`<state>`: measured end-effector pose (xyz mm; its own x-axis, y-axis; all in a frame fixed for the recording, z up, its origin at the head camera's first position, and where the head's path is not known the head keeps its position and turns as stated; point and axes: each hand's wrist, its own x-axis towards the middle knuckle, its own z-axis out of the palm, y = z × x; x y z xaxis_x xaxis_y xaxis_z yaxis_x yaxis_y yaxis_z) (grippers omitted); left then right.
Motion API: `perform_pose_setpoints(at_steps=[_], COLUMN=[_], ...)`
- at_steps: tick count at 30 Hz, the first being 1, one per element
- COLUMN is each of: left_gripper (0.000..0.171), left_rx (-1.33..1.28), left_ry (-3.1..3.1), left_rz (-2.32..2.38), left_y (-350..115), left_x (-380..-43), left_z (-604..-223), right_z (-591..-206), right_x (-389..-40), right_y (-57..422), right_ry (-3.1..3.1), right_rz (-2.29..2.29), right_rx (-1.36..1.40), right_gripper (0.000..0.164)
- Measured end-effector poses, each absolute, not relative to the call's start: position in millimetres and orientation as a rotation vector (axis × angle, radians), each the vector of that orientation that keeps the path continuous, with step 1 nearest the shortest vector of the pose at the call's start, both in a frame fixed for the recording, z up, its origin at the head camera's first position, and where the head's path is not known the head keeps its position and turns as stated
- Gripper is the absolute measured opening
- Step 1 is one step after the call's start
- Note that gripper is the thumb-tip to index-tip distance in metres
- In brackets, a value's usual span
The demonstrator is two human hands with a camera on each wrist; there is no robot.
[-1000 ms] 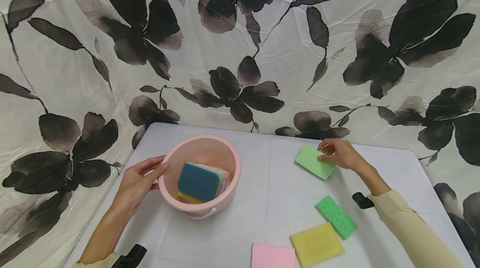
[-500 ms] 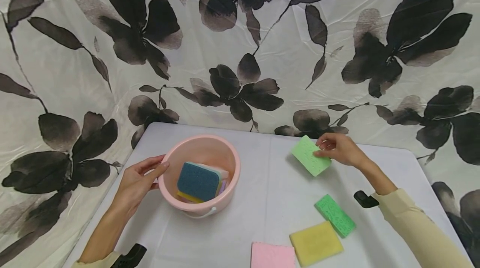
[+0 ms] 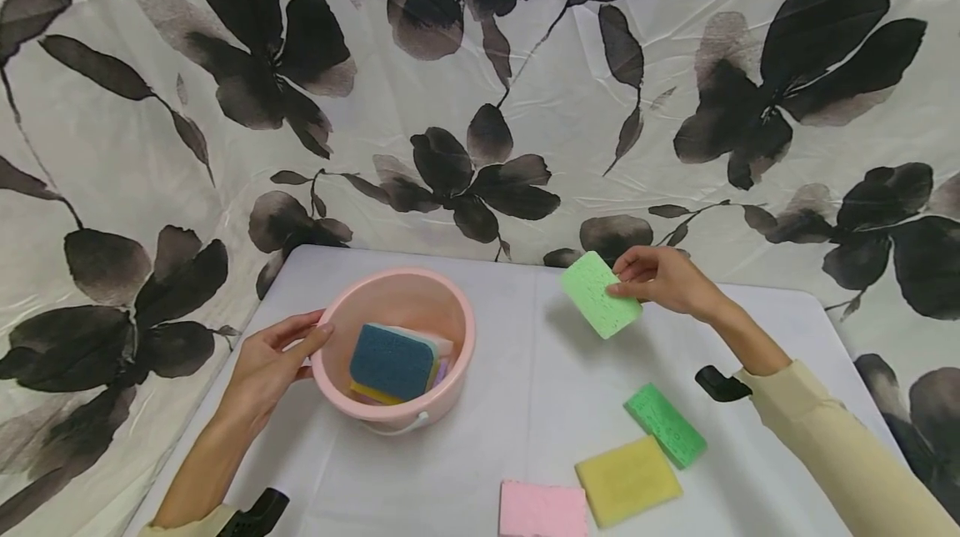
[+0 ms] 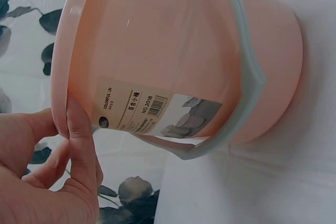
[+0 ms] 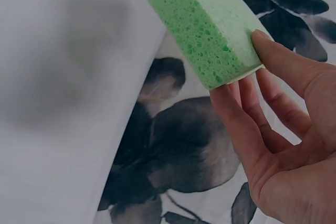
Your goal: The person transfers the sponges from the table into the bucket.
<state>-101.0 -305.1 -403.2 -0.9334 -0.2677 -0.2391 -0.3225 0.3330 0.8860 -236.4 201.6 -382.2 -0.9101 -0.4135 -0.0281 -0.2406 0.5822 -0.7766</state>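
Pale green sponge (image 3: pixel 596 295) up in the air over the white counter (image 3: pixel 498 404), and the right hand (image 3: pixel 666 278) has it pinched at one end! Across at the pink bucket (image 3: pixel 408 299), the left hand (image 3: pixel 272 366) grips the rim (image 3: pixel 470 333), with a dark blue sponge (image 3: pixel 390 362) inside. Good technique, I'd judge: a light pinch that won't squash the foam, and a firm hold so nothing tips.

Soft light fills the head view, with a faint, blurry-edged shadow on the white surface (image 3: pixel 487 429) beneath the light-green rectangular sponge (image 3: pixel 600 295). Both wrist views are dimmer; small glints mark the pale-pink round plastic bucket (image 4: pixel 173 40) in the left one.
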Motion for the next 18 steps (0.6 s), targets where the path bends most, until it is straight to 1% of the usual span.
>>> perform_pose_setpoints(at_steps=[10, 18], left_gripper=[0.067, 0.067], left_rx=[-0.568, -0.586], left_ry=[2.528, 2.519], left_rz=[1.68, 1.672], left_y=[-304.0, -303.8], left_x=[-101.1, -101.7], left_z=[-401.8, -402.1], right_z=[-357.7, -342.5], right_x=[-236.1, -235.8], right_y=[179.2, 156.8], right_ry=[2.497, 2.453], right_rz=[-1.31, -1.361], right_rx=[-0.505, -0.569], right_gripper=[0.03, 0.031])
